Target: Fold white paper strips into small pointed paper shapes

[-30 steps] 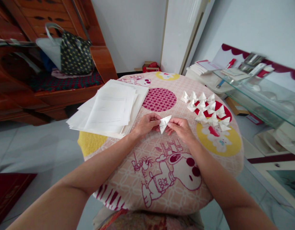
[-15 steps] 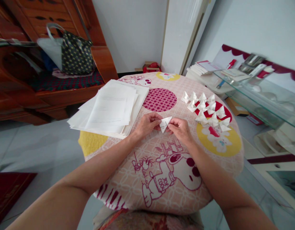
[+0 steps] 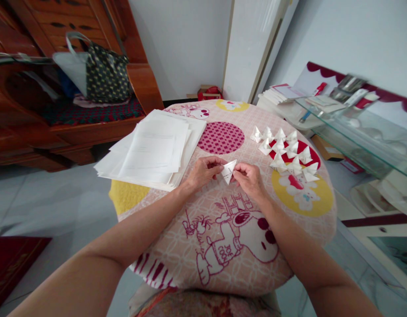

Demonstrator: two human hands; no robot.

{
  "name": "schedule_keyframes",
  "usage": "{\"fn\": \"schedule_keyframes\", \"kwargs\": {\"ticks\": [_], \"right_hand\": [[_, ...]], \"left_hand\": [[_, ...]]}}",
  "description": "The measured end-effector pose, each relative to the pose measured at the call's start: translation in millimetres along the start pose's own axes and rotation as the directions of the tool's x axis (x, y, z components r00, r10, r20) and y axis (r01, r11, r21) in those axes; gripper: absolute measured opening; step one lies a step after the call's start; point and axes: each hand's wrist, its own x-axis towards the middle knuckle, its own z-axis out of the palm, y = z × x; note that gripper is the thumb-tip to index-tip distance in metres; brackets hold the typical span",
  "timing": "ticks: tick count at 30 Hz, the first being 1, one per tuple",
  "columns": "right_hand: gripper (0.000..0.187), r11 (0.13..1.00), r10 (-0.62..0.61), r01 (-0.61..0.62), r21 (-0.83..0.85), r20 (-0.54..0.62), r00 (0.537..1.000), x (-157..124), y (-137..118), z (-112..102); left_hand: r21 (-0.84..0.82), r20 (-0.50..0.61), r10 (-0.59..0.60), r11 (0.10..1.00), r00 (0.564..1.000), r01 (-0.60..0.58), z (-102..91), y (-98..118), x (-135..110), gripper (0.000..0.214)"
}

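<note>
Head view: left hand (image 3: pixel 203 172) fingers curled in, thumb and fingertips pinching the left edge of a small white folded paper triangle (image 3: pixel 229 170). Right hand (image 3: pixel 250 178) fingers also bent, pinching the triangle's right side; both hands grip it between them, just above the round table covered with a pink cartoon-print cloth (image 3: pixel 223 237). Both forearms reach in from the lower corners, wrists low near the cloth, palms turned toward each other. Triangle sits near table centre, point down. Right of the hands, a cluster of white folded paper pieces (image 3: pixel 286 152) lies on the cloth. Left of the hands, a stack of white paper sheets (image 3: pixel 153 149) overhangs the table edge. Dark patterned handbag (image 3: pixel 106 72) on wooden bench behind.
</note>
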Motion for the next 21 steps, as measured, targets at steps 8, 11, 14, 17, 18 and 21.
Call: {"fn": "schedule_keyframes", "kwargs": {"ticks": [8,11,14,17,18,21], "right_hand": [[0.013,0.999,0.05,-0.05,0.013,0.024,0.998,-0.8,-8.5,-0.5],[0.016,0.999,0.054,-0.054,-0.007,0.049,0.997,-1.7,-7.3,0.0],[0.019,0.997,0.062,-0.058,-0.049,0.076,0.995,-2.7,-6.4,0.6],[0.023,0.996,0.063,-0.057,-0.072,0.095,0.993,-3.3,-5.0,1.4],[0.025,0.996,0.059,-0.052,-0.072,0.098,0.993,-3.4,-4.1,1.8],[0.027,0.994,0.006,0.003,-0.108,0.089,0.996,-3.5,-1.0,2.8]], "left_hand": [[-0.127,0.058,-0.063,0.989,0.996,0.07,1.4,-2.8,0.8,0.01],[-0.17,0.08,-0.037,0.984,0.996,0.05,2.3,-3.2,0.5,0.014],[-0.213,0.073,-0.01,0.977,0.997,0.025,2.1,-2.9,0.1,0.02],[-0.251,0.075,0.01,0.968,0.997,0.009,1.8,-2.1,-0.3,0.029],[-0.26,0.078,0.016,0.966,0.997,0.005,1.8,-1.9,-0.4,0.032],[-0.264,0.071,0.024,0.965,0.997,-0.004,1.7,-1.6,-0.4,0.038]]}}
